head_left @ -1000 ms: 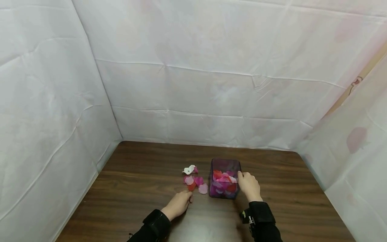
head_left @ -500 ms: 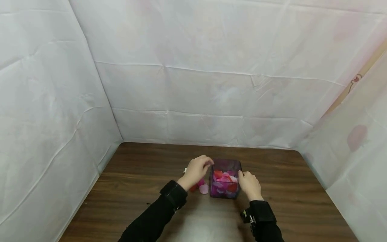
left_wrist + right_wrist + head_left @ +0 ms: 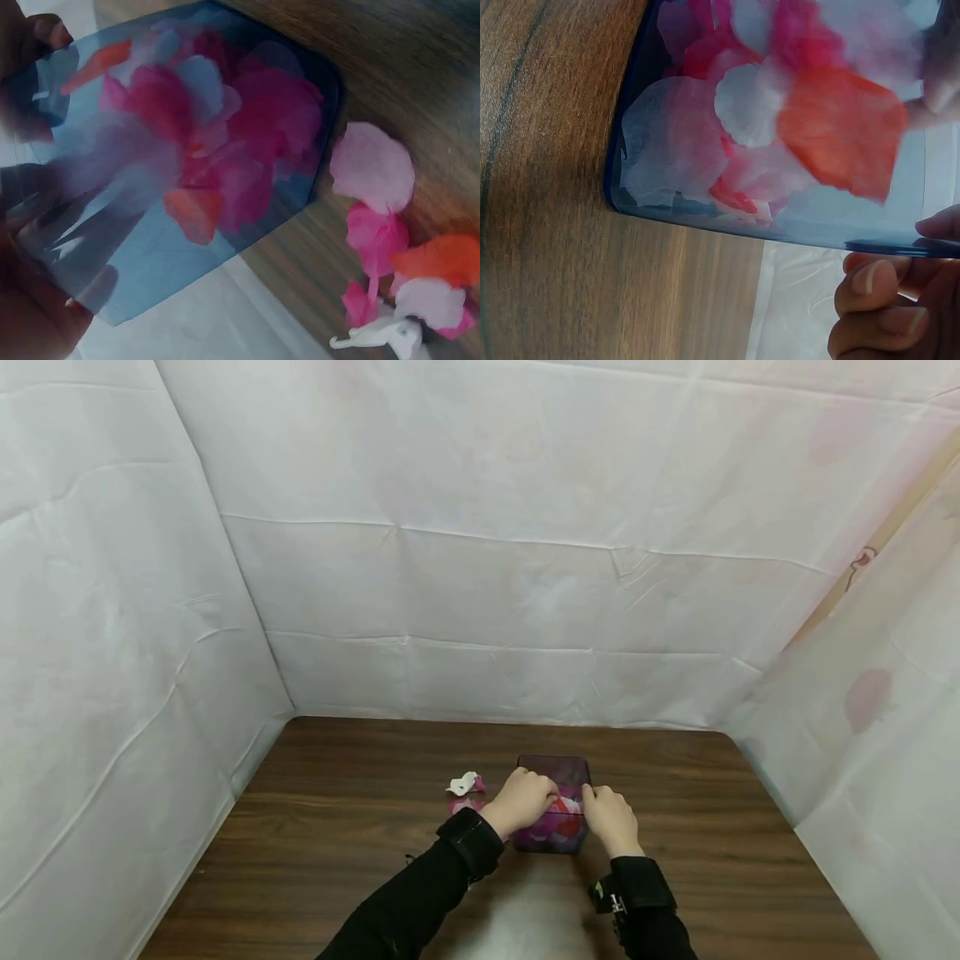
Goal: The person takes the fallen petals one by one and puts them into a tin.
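Note:
A clear purple-tinted plastic box (image 3: 553,766) stands on the table, holding a heap of fabric-like flower petals (image 3: 750,105) in pink, red, orange and white. My right hand (image 3: 611,820) grips its right rim, the thumb at the inner side and curled fingers outside. My left hand (image 3: 523,797) reaches over the left wall, its fingers within the box. In the right wrist view an orange petal (image 3: 844,131) meets a left fingertip; I cannot tell whether the fingers pinch it. Left of the box lie loose petals, among them a light pink petal (image 3: 371,166) and an orange petal (image 3: 442,259).
A small white curved piece (image 3: 462,783) lies beside the loose petals. The brown wood-grain table (image 3: 360,777) has white cloth walls (image 3: 480,568) along its back and sides.
My left hand has moved from the table in front of the loose petals, up past the box's left edge and into the box. The right hand keeps its grip on the rim.

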{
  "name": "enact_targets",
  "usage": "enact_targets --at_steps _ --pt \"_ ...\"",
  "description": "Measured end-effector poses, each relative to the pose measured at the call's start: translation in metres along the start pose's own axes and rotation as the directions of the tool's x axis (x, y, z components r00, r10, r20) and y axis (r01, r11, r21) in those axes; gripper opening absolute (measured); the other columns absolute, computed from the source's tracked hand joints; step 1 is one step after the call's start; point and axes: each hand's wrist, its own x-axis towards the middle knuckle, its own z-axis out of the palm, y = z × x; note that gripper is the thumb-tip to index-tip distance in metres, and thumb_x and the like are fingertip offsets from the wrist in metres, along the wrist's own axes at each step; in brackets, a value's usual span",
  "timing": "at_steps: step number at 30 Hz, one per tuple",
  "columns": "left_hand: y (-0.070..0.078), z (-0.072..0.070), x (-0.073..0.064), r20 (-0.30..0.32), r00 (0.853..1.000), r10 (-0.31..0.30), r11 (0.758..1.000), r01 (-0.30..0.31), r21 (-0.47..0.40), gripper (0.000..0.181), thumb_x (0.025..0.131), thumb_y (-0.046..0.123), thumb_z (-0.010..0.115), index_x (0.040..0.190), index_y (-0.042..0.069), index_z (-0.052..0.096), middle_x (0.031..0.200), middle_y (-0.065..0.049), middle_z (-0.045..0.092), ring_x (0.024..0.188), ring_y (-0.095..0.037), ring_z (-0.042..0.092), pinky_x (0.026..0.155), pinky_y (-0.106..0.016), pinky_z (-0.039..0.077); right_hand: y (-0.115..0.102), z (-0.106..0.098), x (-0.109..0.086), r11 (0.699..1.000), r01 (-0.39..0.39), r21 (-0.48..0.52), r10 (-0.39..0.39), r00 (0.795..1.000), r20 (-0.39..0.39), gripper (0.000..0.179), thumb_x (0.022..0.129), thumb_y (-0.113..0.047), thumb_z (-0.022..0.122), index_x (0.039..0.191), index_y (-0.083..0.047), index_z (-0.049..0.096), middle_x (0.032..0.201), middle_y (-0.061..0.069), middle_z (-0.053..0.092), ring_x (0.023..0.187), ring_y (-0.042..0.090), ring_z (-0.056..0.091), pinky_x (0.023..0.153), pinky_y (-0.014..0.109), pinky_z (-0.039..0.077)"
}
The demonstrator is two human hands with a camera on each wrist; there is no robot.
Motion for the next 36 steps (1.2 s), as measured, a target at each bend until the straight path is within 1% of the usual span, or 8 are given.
enact_targets --at_steps 4,10,14,17,25,29,32,36 --pt "-0.002 0.000 0.000 0.075 0.996 0.051 0.998 -0.054 0.042 0.022 0.095 0.026 0.054 0.106 0.020 0.072 0.099 0.010 0.072 0.091 -0.006 0.067 0.089 -0.030 0.046 0.000 -0.001 0.001 1.000 0.008 -0.001 -0.008 1.000 -0.011 0.046 0.099 -0.028 0.033 0.103 0.004 0.066 0.104 0.027 0.065 0.092 0.043 0.062 0.069 0.050 0.048" --pt "-0.015 -0.001 -0.007 -0.055 0.995 0.081 0.994 -0.085 -0.065 0.026 0.095 0.022 0.055 0.118 0.015 0.065 0.114 0.000 0.068 0.110 -0.016 0.061 0.104 -0.036 0.041 0.001 -0.002 0.001 1.000 -0.001 -0.004 0.001 1.000 -0.001 0.048 0.099 -0.029 0.032 0.112 0.005 0.064 0.112 0.028 0.063 0.100 0.046 0.060 0.076 0.054 0.048" --pt "-0.039 0.001 -0.018 -0.096 0.993 -0.070 0.988 0.056 -0.142 0.040 0.098 0.036 0.046 0.135 0.020 0.051 0.146 -0.011 0.042 0.141 -0.032 0.029 0.113 -0.055 0.019 0.001 -0.002 0.001 1.000 -0.004 0.000 0.004 1.000 0.004 0.048 0.099 -0.028 0.032 0.116 0.006 0.061 0.115 0.029 0.061 0.103 0.046 0.058 0.080 0.055 0.047" --pt "-0.061 0.009 -0.028 -0.099 0.968 -0.231 0.954 0.205 -0.217 0.050 0.098 0.041 0.042 0.144 0.022 0.038 0.154 -0.016 0.025 0.144 -0.039 0.014 0.110 -0.064 0.011 0.003 -0.002 0.001 1.000 -0.001 0.000 0.001 1.000 0.001 0.047 0.099 -0.028 0.033 0.114 0.006 0.062 0.112 0.028 0.062 0.101 0.046 0.059 0.076 0.053 0.048" --pt "-0.094 0.046 -0.046 -0.187 0.891 -0.414 0.900 0.370 -0.229 0.056 0.090 0.021 0.061 0.141 0.015 0.039 0.150 -0.020 0.031 0.136 -0.045 0.028 0.104 -0.068 0.022 0.006 -0.004 0.002 1.000 -0.003 -0.012 0.003 1.000 -0.005 0.047 0.099 -0.028 0.033 0.113 0.005 0.064 0.111 0.028 0.063 0.100 0.046 0.059 0.075 0.053 0.048" --pt "-0.105 0.058 -0.050 -0.097 0.902 -0.421 0.894 0.394 -0.215 0.047 0.094 0.020 0.054 0.139 0.016 0.044 0.152 -0.022 0.027 0.137 -0.051 0.022 0.105 -0.068 0.020 0.003 -0.005 0.002 1.000 -0.013 -0.019 0.012 1.000 -0.011 0.048 0.099 -0.029 0.033 0.117 0.006 0.061 0.116 0.028 0.061 0.105 0.047 0.057 0.083 0.057 0.046" --pt "-0.111 0.066 -0.054 -0.054 0.918 -0.392 0.903 0.373 -0.211 0.033 0.097 0.017 0.049 0.127 0.009 0.057 0.142 -0.025 0.043 0.131 -0.051 0.034 0.104 -0.064 0.028 0.002 -0.003 0.001 1.000 -0.017 -0.016 0.016 1.000 -0.014 0.047 0.099 -0.028 0.034 0.113 0.005 0.063 0.112 0.027 0.063 0.102 0.045 0.059 0.080 0.055 0.047" --pt "-0.115 0.074 -0.059 -0.160 0.925 -0.345 0.930 0.313 -0.193 0.017 0.090 0.007 0.055 0.099 0.001 0.067 0.105 -0.020 0.066 0.097 -0.038 0.060 0.080 -0.048 0.050 0.003 -0.003 0.000 1.000 -0.017 -0.005 0.017 1.000 -0.013 0.045 0.099 -0.028 0.035 0.107 0.004 0.066 0.106 0.026 0.065 0.098 0.043 0.061 0.075 0.051 0.048"
